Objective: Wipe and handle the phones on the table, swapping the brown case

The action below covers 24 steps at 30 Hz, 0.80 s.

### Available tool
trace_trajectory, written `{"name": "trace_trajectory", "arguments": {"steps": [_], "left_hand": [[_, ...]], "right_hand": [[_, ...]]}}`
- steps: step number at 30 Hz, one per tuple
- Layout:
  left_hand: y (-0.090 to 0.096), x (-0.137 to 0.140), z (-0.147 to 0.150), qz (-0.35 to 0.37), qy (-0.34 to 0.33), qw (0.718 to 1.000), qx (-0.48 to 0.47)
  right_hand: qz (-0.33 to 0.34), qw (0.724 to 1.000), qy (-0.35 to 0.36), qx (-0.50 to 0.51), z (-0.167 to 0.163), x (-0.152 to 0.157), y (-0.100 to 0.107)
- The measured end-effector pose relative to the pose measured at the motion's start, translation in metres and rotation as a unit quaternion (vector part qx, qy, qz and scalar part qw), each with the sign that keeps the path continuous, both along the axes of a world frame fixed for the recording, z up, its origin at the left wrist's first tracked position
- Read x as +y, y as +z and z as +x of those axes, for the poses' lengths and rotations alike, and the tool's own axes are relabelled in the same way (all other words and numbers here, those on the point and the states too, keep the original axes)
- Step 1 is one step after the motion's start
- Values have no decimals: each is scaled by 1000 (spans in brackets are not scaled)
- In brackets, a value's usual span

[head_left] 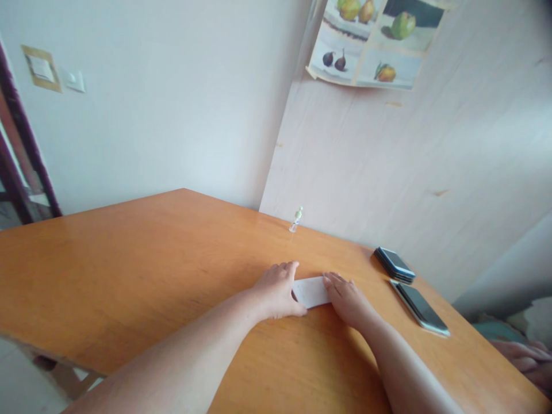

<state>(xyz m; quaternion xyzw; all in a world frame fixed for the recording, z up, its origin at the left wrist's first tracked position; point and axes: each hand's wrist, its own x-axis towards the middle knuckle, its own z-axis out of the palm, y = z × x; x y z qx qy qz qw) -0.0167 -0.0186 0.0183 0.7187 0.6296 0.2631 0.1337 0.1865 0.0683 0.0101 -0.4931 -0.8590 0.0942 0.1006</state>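
Observation:
A flat white box lies on the wooden table between my two hands. My left hand curves around its left end. The thumb is at the box's near corner and the fingers are spread past the far edge, with a gap to the box. At the other end, my right hand is closed over the box, fingertips on its far edge. The right thumb is hidden from view, and so is the part of the box beneath that hand.
A small clear bottle with a greenish top stands near the table's back edge. To the right are a stack of phones and a dark-screened device on a pale one. Fruit paintings hang above the table.

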Motion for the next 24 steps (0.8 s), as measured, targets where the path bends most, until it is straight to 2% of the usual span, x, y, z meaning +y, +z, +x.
{"name": "trace_trajectory", "arguments": {"steps": [2,4,6,8,10,13,15,17,21,23,24], "left_hand": [[-2,1,0,5,4,1000,0],[-5,4,0,18,1,1000,3],[-8,5,-1,32,-8,999,6],[-9,6,-2,37,-13,999,7],[-7,5,-2,29,-10,1000,7],[-4,3,-2,12,-7,1000,4],[-2,2,-1,8,-8,1000,2],[-2,3,-1,9,-7,1000,4],[-3,3,-1,15,-8,1000,8],[-3,3,-2,11,-7,1000,9],[-3,3,-2,7,-8,1000,8]], "right_hand": [[6,1000,13,3,0,-5,1],[1,996,88,30,-10,-25,7],[-22,980,186,69,-23,-47,16],[-49,964,246,89,-30,-58,21],[-47,969,227,82,-26,-51,19],[-12,995,86,44,-7,-22,9],[-6,999,39,26,0,-14,7],[-12,997,69,28,-3,-23,11],[-38,970,235,58,-23,-66,30],[-35,967,248,57,-23,-70,34],[-27,973,226,48,-19,-65,34]]}}
